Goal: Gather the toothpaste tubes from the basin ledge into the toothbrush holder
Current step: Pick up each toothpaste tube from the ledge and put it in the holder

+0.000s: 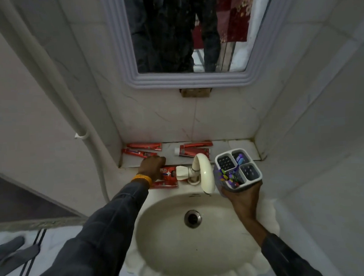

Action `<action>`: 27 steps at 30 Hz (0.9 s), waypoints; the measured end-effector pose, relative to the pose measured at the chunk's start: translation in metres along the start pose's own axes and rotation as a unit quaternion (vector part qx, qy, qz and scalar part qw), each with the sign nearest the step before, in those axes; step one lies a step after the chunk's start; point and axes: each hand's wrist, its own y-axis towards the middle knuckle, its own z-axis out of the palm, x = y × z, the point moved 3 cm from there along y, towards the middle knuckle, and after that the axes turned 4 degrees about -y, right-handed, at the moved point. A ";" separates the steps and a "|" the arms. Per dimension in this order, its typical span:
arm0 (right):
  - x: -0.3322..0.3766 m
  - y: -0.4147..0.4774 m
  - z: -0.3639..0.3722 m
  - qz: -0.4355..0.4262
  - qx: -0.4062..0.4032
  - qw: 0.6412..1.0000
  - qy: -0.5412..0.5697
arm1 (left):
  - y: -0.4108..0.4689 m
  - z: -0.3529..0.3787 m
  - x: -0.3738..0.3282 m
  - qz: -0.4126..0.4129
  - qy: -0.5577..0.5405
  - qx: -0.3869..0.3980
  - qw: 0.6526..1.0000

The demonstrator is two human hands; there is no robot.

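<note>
Several red toothpaste tubes lie on the tiled ledge behind the basin: two at the left and two near the middle. More red tubes lie on the basin rim left of the tap. My left hand rests on these, fingers curled over one tube's far end. My right hand holds the grey toothbrush holder from below, above the basin's right rim. The holder has several compartments; one contains colourful toothbrushes, the others look empty.
A cream tap arches over the oval basin between my hands. A framed mirror hangs above the ledge. White tiled walls close in on both sides, and a white pipe runs down the left wall.
</note>
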 end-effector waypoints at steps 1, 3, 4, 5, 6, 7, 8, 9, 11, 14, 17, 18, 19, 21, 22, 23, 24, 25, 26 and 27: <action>0.000 -0.001 0.001 0.000 -0.004 1.000 0.005 | 0.001 0.000 0.000 0.006 0.003 0.006 1.000; 0.001 -0.003 0.002 0.000 -0.013 1.000 0.013 | 0.003 0.001 0.001 0.016 0.013 0.010 1.000; 0.001 -0.003 0.003 -0.002 -0.016 1.000 0.015 | 0.004 0.002 0.002 0.017 0.018 0.014 1.000; 0.003 -0.002 0.003 -0.007 -0.015 1.000 0.015 | 0.004 0.001 0.003 0.017 0.025 0.017 0.999; 0.004 -0.002 0.004 -0.010 -0.012 1.000 0.016 | 0.005 0.001 0.004 0.019 0.033 0.013 0.999; 0.004 -0.001 0.005 -0.013 -0.011 1.000 0.013 | 0.007 0.001 0.006 0.017 0.041 0.009 0.999; 0.005 -0.001 0.005 -0.014 -0.012 1.000 0.005 | 0.007 0.000 0.007 0.015 0.045 -0.002 0.999; 0.005 -0.001 0.005 -0.014 -0.017 1.000 -0.005 | 0.007 -0.001 0.008 0.010 0.045 -0.012 0.999; 0.004 -0.001 0.004 -0.011 -0.021 1.000 -0.016 | 0.002 -0.003 0.010 0.002 0.029 -0.040 0.999; 0.003 0.000 0.004 -0.005 -0.031 0.999 -0.027 | -0.008 -0.021 0.010 -0.007 -0.028 -0.100 0.995; 0.003 -0.001 0.004 -0.010 -0.029 0.999 -0.021 | -0.018 -0.064 0.008 -0.031 -0.147 -0.179 0.972; 0.002 -0.001 0.004 -0.007 -0.029 0.999 -0.017 | -0.019 -0.082 0.004 -0.037 -0.174 -0.203 0.963; 0.001 -0.001 0.004 -0.005 -0.026 1.000 -0.011 | -0.020 -0.099 -0.001 -0.038 -0.199 -0.225 0.953; 0.000 -0.001 0.004 -0.002 -0.015 1.000 0.003 | -0.021 -0.132 -0.018 -0.021 -0.246 -0.261 0.933; 0.002 -0.001 0.004 -0.004 -0.009 1.000 0.009 | -0.021 -0.146 -0.029 -0.008 -0.270 -0.272 0.923; 0.003 0.000 0.004 -0.006 -0.004 1.000 0.014 | -0.019 -0.157 -0.042 0.011 -0.297 -0.277 0.914; 0.004 0.000 0.005 -0.009 0.000 1.000 0.019 | -0.018 -0.166 -0.056 0.030 -0.330 -0.267 0.905; 0.004 0.001 0.005 -0.012 0.004 1.000 0.026 | -0.017 -0.171 -0.071 0.053 -0.363 -0.245 0.898; 0.003 0.001 0.005 -0.015 0.005 0.999 0.032 | -0.017 -0.173 -0.086 0.075 -0.383 -0.221 0.894; 0.002 0.001 0.006 -0.017 0.004 0.999 0.039 | -0.015 -0.171 -0.099 0.097 -0.390 -0.202 0.893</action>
